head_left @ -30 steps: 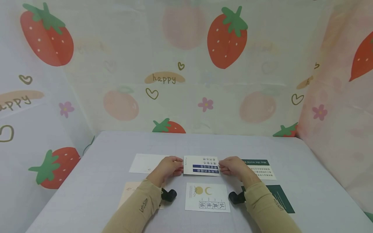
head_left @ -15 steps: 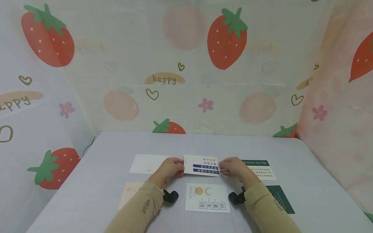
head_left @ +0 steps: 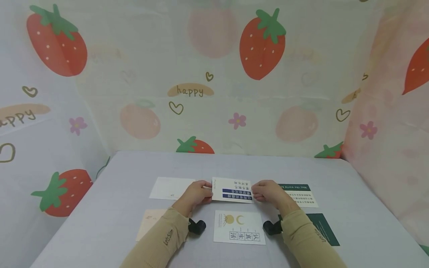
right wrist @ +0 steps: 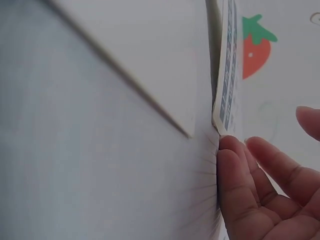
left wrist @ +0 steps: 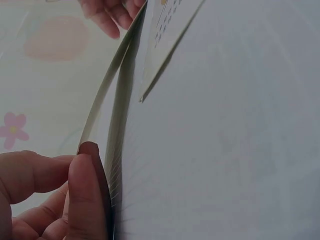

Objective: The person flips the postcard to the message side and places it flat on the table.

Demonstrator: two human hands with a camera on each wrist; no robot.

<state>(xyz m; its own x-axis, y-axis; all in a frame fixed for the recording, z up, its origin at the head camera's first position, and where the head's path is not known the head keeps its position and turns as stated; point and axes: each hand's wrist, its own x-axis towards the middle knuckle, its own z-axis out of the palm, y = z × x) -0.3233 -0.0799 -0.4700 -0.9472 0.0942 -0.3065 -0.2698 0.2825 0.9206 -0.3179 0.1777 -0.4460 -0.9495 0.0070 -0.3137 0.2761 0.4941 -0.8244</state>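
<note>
A white postcard (head_left: 232, 189) with two dark blue bars and printed lines lies in the middle of the back row in the head view. My left hand (head_left: 196, 193) grips its left edge; in the left wrist view the postcard's end meets the pinching fingertips (left wrist: 82, 162), above a narrow shadowed gap. At the opposite edge is my right hand (head_left: 270, 192), its fingertips (right wrist: 231, 150) on the postcard's corner in the right wrist view, one digit held apart. Directly in front lies another white postcard (head_left: 239, 227) with a gold sun and moon.
To the left lie a plain white card (head_left: 171, 187) and a cream card (head_left: 151, 219), partly covered by the left arm. A green-and-white card (head_left: 299, 195) and a dark green card (head_left: 325, 229) lie at right, partly behind the right arm. The white tabletop (head_left: 231, 163) ends at a strawberry-print curtain.
The left hand has shifted very slightly to the right, and the back-row postcard's far edge sits a little higher in view. The right hand and the other cards stay nearly the same.
</note>
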